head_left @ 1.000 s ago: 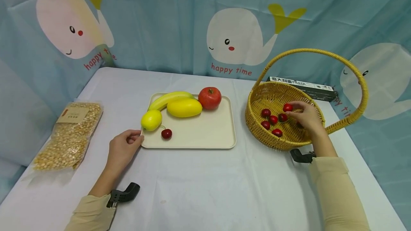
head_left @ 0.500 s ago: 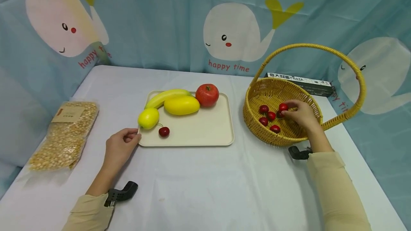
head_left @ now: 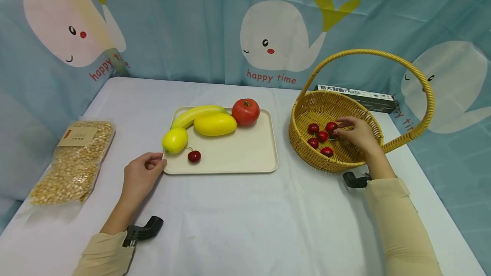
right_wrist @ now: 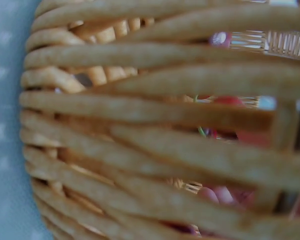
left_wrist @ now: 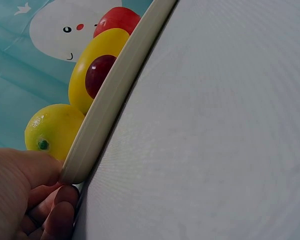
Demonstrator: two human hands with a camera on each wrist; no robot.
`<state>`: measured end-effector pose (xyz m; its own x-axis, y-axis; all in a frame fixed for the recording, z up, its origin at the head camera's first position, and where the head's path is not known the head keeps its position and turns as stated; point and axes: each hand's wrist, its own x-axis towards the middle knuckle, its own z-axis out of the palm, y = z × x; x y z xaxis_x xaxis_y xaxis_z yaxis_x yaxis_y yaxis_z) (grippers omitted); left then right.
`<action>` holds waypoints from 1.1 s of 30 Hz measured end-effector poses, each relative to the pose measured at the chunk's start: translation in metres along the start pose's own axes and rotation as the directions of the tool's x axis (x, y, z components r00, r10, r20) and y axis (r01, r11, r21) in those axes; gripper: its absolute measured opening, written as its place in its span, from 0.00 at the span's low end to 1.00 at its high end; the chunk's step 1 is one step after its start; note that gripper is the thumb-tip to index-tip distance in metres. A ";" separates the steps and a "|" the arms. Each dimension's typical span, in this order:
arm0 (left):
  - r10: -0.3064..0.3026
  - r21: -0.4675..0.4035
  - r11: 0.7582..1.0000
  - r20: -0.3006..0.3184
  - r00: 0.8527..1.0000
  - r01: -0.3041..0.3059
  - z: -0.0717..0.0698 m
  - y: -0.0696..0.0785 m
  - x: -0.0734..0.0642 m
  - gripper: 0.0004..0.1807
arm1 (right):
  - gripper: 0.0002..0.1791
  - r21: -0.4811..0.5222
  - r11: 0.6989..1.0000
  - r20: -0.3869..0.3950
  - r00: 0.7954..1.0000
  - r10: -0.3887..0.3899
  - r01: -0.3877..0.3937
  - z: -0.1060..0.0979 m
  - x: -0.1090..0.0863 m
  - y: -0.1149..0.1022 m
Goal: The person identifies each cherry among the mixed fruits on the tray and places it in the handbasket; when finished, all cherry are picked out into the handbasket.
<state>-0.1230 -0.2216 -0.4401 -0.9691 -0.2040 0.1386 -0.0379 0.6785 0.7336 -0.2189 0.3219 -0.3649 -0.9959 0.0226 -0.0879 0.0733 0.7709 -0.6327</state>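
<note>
In the head view, my left hand (head_left: 142, 176) pinches the near left corner of a cream tray (head_left: 245, 156). The left wrist view shows the thumb over its rim and the fingers curled below. On the tray lie a lemon (head_left: 175, 140), a banana (head_left: 197, 115), a yellow mango-like fruit (head_left: 215, 124), a red apple (head_left: 245, 112) and a dark cherry (head_left: 194, 156). My right hand (head_left: 360, 135) reaches into a wicker basket (head_left: 330, 165), fingertips beside a red cherry (head_left: 331, 127). Several other cherries (head_left: 327, 152) lie there. Basket weave largely hides this hand in the right wrist view.
A clear bag of corn kernels (head_left: 74, 161) lies at the left. Behind the basket sits a dark pasta box (head_left: 368, 101). The basket's tall handle (head_left: 429, 97) arches over the right side. A whale-print curtain (head_left: 184, 33) hangs behind the white-covered table (head_left: 230, 225).
My right hand has lowered a red cherry leftward among the others, and its fingers have parted from it. The left hand stays at the tray corner. The head view has shifted slightly.
</note>
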 end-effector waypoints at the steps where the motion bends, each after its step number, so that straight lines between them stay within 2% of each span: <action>1: 0.002 0.000 1.000 -0.001 1.000 -0.002 0.000 0.000 0.000 0.14 | 0.24 0.000 1.000 -0.001 1.000 -0.003 0.003 0.000 0.000 0.000; 7: 0.007 0.002 1.000 -0.010 1.000 -0.007 0.000 -0.002 0.000 0.14 | 0.25 0.037 0.999 -0.012 1.000 -0.028 0.028 0.000 0.001 -0.001; 13: 0.003 -0.006 1.000 -0.007 1.000 -0.003 0.001 -0.003 0.000 0.14 | 0.26 0.105 0.994 -0.066 0.997 -0.025 0.032 -0.002 0.000 -0.001; 17: 0.001 -0.005 1.000 -0.007 1.000 -0.001 0.001 -0.003 0.000 0.14 | 0.25 0.115 0.990 -0.099 0.993 -0.067 0.078 -0.001 -0.002 -0.008; 22: 0.003 -0.003 1.000 -0.011 1.000 -0.003 0.000 -0.001 0.000 0.13 | 0.24 0.160 0.974 -0.107 0.984 -0.143 0.159 0.009 -0.008 -0.039; 25: -0.003 -0.004 1.000 -0.012 1.000 0.003 -0.001 0.000 0.000 0.14 | 0.23 0.228 0.946 -0.099 0.972 -0.213 0.231 0.020 -0.012 -0.064; 29: -0.006 -0.011 1.000 -0.014 1.000 0.006 -0.001 0.000 0.000 0.14 | 0.22 0.307 0.898 -0.059 0.948 -0.312 0.315 0.044 -0.016 -0.094; 33: -0.013 -0.022 1.000 -0.013 1.000 0.012 0.001 -0.001 0.000 0.13 | 0.20 0.369 0.865 0.002 0.930 -0.367 0.341 0.076 -0.017 -0.122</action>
<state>-0.1232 -0.2219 -0.4414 -0.9652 -0.2221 0.1381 -0.0445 0.6600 0.7500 -0.2070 0.1791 -0.3445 -0.9531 -0.2632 0.1493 -0.2562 0.4392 -0.8611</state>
